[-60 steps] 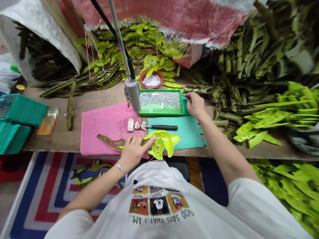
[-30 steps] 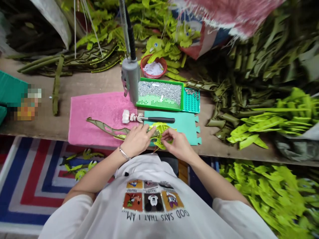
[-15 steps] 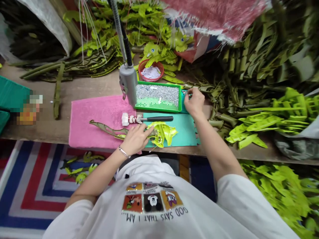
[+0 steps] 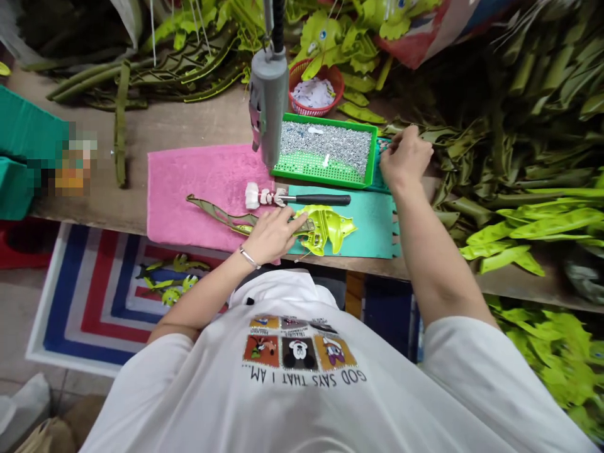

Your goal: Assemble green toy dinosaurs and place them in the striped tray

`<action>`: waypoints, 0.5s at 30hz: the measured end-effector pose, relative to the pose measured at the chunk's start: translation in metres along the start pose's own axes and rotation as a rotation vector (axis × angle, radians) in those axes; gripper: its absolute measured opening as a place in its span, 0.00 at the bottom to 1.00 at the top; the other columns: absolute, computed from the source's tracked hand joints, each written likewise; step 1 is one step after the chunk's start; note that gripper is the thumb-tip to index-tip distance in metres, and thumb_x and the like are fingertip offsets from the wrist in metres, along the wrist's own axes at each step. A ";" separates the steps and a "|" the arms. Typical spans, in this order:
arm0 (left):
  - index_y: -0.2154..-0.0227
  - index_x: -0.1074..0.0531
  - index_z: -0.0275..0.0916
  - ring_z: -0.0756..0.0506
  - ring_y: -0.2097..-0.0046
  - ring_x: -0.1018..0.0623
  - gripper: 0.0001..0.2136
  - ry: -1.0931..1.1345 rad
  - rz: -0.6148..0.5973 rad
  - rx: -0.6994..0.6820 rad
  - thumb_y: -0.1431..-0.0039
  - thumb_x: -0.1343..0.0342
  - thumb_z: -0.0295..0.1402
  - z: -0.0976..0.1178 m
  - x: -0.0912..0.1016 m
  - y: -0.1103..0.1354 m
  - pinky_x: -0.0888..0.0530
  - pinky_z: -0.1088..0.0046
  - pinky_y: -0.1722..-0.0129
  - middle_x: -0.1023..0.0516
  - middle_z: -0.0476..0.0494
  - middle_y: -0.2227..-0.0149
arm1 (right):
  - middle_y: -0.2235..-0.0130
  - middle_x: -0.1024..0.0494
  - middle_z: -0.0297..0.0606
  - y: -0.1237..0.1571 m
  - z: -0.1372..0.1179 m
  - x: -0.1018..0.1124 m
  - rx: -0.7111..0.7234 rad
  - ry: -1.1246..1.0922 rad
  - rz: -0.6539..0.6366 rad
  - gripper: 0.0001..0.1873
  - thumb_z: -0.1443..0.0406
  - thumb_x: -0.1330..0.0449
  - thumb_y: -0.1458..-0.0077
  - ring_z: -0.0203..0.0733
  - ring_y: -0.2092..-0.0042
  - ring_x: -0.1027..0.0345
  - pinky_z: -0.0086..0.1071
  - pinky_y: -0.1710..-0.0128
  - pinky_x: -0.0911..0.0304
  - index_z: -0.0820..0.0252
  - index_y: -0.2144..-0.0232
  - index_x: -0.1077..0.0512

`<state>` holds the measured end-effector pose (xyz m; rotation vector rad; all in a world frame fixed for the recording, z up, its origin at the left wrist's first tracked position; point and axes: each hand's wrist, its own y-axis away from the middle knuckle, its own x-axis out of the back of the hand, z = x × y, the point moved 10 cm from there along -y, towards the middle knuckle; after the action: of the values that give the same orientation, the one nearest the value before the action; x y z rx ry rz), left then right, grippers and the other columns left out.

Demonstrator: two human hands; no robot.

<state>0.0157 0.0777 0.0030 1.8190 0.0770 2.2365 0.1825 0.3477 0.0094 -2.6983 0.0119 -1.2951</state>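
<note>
Your left hand lies flat and nearly closed-fingered over the join where a long olive foam strip meets a lime-green foam cutout, pressing both down rather than wrapping around them. Your right hand is well apart, its fingertips drawn together just over a small teal tray; you can't tell from this view whether they pinch anything.

The cutout sits on a teal mat, near its front edge, and the strip runs left from it onto a pink towel. Just above your left hand, a black-handled tool lies across the mat and towel, its end meeting a white wrapped bundle.

Beyond that stands a green tray of silver studs, with a grey cylindrical head on a pole beside it. A red basket sits farther back on the wooden bench, and olive and lime foam pieces are heaped to your right
</note>
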 end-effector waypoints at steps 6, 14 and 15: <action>0.35 0.38 0.40 0.38 0.49 0.27 0.25 -0.005 -0.027 0.008 0.34 0.50 0.30 0.004 0.001 -0.001 0.29 0.62 0.54 0.28 0.35 0.48 | 0.67 0.19 0.37 0.098 -0.054 0.013 0.173 -0.434 -0.364 0.14 0.65 0.32 0.53 0.45 0.65 0.23 0.39 0.64 0.29 0.52 0.68 0.34; 0.35 0.38 0.41 0.37 0.48 0.27 0.24 0.001 -0.044 0.009 0.34 0.52 0.30 0.005 0.002 -0.001 0.30 0.62 0.56 0.28 0.35 0.47 | 0.70 0.18 0.35 0.207 -0.070 -0.022 0.278 -0.334 -0.791 0.08 0.63 0.37 0.50 0.43 0.68 0.21 0.37 0.63 0.25 0.55 0.68 0.33; 0.35 0.37 0.41 0.37 0.48 0.27 0.24 0.006 -0.046 0.010 0.34 0.52 0.29 0.005 0.002 -0.001 0.30 0.62 0.56 0.28 0.35 0.47 | 0.70 0.19 0.35 0.208 -0.070 -0.024 0.296 -0.291 -0.784 0.08 0.64 0.37 0.50 0.43 0.68 0.21 0.37 0.64 0.26 0.54 0.68 0.33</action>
<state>0.0201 0.0781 0.0056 1.7968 0.1298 2.2145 0.1254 0.1343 0.0053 -2.6578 -1.2615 -0.8987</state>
